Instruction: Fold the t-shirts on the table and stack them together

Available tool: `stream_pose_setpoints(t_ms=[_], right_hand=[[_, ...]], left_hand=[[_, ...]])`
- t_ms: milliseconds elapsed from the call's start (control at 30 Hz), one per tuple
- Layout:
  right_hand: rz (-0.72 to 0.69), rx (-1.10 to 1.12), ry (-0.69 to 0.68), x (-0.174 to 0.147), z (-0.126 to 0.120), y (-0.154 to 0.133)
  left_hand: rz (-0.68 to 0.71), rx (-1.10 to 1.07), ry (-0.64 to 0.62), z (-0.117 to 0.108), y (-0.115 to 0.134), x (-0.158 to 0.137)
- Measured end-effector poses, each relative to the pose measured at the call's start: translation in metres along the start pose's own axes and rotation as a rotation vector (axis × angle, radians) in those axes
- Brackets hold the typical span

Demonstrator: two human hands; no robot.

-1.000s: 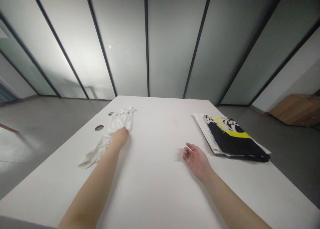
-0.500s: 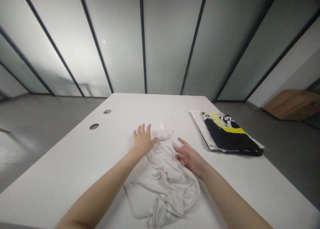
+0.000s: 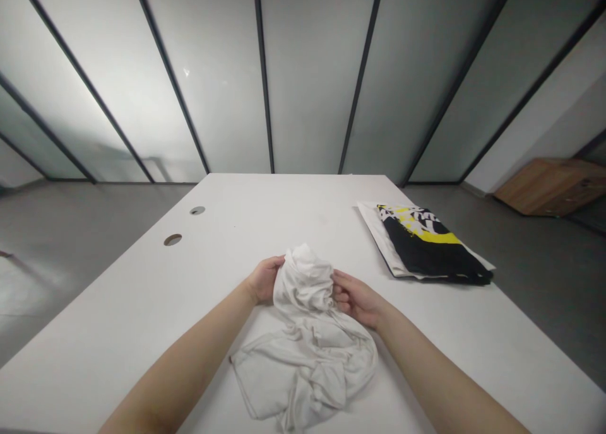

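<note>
A crumpled piece of white cloth [image 3: 307, 352], looking like a soft garment, lies on the white table in front of me. Its far end is bunched up and raised between my hands. My left hand [image 3: 266, 279] is closed on the left side of the bunch, its fingertips partly hidden behind the fabric. On the other side my right hand [image 3: 356, 298] grips the bunch, thumb side up with the fingers curled against the cloth. The near part of the cloth spreads out in loose folds toward me.
Folded clothes, a black one with yellow and white print [image 3: 428, 248] on top of white ones, lie at the table's right edge. Two round holes pierce the white table [image 3: 118, 308] at the left. Frosted glass panels stand behind; a wooden cabinet [image 3: 553, 187] is at far right.
My left hand has gone from lying spread over the cloth's far end to gripping its side. My right hand has closed on it too, and the far end is now gathered up.
</note>
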State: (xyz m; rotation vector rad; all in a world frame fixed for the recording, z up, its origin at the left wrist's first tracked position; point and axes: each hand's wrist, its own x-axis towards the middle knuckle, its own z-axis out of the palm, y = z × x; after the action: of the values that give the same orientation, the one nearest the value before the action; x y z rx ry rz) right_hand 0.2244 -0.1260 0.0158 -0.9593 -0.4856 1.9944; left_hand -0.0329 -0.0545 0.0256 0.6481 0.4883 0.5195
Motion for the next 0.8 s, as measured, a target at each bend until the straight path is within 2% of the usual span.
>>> stream_pose_setpoints(t_ms=[100,233,300,433,567,667,800], right_hand=[[-0.162,-0.021,0.0,0.0,0.003,0.003],[-0.404,0.029,0.046,0.001,0.004,-0.005],[-0.481,0.081,0.053,0.0,0.002,-0.011],[-0.507,0.162,-0.011,-0.003,-0.004,-0.019],[-0.442,0.138,-0.045,-0.004,-0.007,-0.017],[-0.426,0.065,0.026,-0.003,-0.006,-0.014],[-0.539,-0.05,0.198,0.001,-0.005,-0.015]], left_hand=[[0.09,-0.016,0.049,-0.008,0.005,0.001],[0.293,0.028,0.185,-0.014,0.009,0.009],[0.385,0.032,0.259,-0.015,0.01,0.012],[0.485,0.002,0.334,-0.018,0.014,0.014],[0.471,-0.023,0.324,-0.017,0.015,0.009],[0.45,0.026,0.293,-0.014,0.013,0.006],[0.488,0.199,0.325,-0.016,0.018,0.004]])
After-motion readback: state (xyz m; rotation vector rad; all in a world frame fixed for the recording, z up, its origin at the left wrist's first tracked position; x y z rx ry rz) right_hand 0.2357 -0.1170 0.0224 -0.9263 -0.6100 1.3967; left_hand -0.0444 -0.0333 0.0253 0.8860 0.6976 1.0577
